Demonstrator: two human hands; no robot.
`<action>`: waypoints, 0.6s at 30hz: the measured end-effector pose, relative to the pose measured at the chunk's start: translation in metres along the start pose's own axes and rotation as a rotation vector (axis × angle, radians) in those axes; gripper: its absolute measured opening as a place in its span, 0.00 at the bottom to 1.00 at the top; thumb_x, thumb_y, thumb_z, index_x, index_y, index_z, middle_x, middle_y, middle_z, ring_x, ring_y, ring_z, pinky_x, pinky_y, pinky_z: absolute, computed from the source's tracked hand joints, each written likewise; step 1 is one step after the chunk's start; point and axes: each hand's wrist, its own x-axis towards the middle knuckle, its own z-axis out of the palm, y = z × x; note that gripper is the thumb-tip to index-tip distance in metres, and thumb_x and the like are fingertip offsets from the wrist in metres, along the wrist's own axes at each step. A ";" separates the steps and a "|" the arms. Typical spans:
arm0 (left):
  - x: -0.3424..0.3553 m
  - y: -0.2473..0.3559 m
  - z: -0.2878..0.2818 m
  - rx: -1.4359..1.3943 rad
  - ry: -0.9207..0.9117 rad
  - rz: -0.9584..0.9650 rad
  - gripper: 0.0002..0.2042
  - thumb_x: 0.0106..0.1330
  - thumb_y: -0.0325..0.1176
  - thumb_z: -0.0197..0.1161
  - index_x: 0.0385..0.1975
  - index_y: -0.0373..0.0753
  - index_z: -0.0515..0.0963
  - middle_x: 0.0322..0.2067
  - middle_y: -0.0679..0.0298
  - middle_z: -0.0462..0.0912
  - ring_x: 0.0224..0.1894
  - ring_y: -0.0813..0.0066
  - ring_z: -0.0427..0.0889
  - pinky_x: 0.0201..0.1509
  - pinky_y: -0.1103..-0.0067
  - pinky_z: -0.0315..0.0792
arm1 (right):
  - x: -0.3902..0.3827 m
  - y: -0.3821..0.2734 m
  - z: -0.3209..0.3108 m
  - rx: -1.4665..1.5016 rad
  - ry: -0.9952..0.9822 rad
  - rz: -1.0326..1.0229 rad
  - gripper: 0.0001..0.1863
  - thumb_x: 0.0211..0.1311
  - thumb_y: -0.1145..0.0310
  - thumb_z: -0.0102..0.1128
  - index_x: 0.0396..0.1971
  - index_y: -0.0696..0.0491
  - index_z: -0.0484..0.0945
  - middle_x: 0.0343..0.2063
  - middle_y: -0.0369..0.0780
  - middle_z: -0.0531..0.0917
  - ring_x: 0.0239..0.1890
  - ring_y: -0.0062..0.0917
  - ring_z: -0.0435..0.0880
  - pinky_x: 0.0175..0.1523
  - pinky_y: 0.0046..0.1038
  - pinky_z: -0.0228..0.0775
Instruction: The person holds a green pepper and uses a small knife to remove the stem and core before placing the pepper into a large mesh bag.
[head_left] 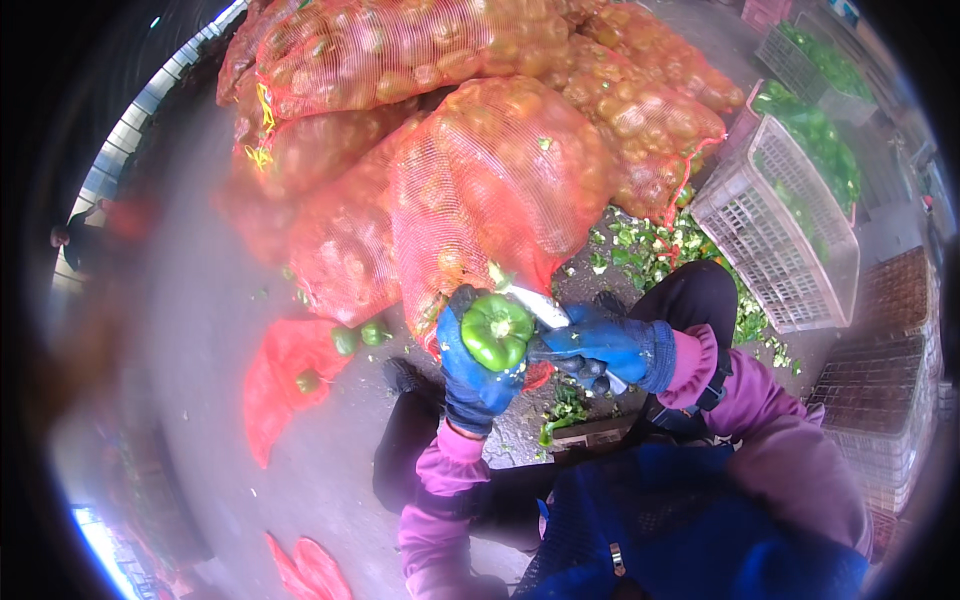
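Observation:
My left hand point(468, 378), in a blue and dark work glove, is closed around a green bell pepper point(488, 350). The pepper's top faces up, with a pale hollow around the stem end. A knife point(542, 308) is gripped in my right hand point(610, 348), which wears the same kind of glove. Its blade points up and left, just beyond the pepper's right edge. At the blade's tip is a small pale green piece point(498, 275), perhaps a cut stem. Just beyond my hands stands a large red mesh sack point(500, 180).
More full mesh sacks point(400, 55) are piled behind. Pepper trimmings point(640, 245) litter the ground at right, beside a white plastic crate point(790, 240) holding green peppers. Stacked crates point(870, 390) stand further right. Loose peppers point(345, 340) and an empty red mesh bag point(285, 385) lie at left.

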 end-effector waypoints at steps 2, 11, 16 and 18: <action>-0.001 0.019 0.005 0.290 0.058 0.264 0.31 0.50 0.20 0.67 0.55 0.31 0.60 0.41 0.59 0.75 0.42 0.72 0.77 0.48 0.76 0.73 | -0.009 -0.021 0.008 -0.353 0.173 0.012 0.20 0.59 0.55 0.63 0.47 0.49 0.72 0.16 0.28 0.71 0.13 0.08 0.65 0.16 0.14 0.57; -0.001 0.003 -0.008 0.311 -0.075 0.178 0.43 0.41 0.19 0.72 0.61 0.34 0.55 0.53 0.55 0.69 0.51 0.68 0.73 0.54 0.73 0.71 | -0.021 -0.010 -0.031 -1.765 0.590 -0.475 0.15 0.55 0.66 0.58 0.40 0.56 0.70 0.20 0.49 0.78 0.23 0.46 0.79 0.28 0.43 0.71; 0.000 0.015 -0.002 0.350 -0.061 0.198 0.44 0.44 0.25 0.75 0.62 0.35 0.53 0.46 0.57 0.72 0.47 0.68 0.75 0.54 0.72 0.71 | -0.041 -0.010 -0.004 -1.805 0.476 -0.332 0.15 0.55 0.66 0.59 0.39 0.55 0.67 0.21 0.46 0.76 0.22 0.45 0.78 0.25 0.41 0.69; 0.003 0.009 -0.003 0.173 0.016 0.201 0.44 0.46 0.25 0.75 0.62 0.34 0.53 0.44 0.58 0.73 0.44 0.68 0.76 0.53 0.71 0.71 | -0.047 -0.011 0.009 -1.775 0.431 -0.369 0.14 0.55 0.66 0.59 0.37 0.54 0.66 0.19 0.46 0.76 0.22 0.45 0.78 0.24 0.41 0.68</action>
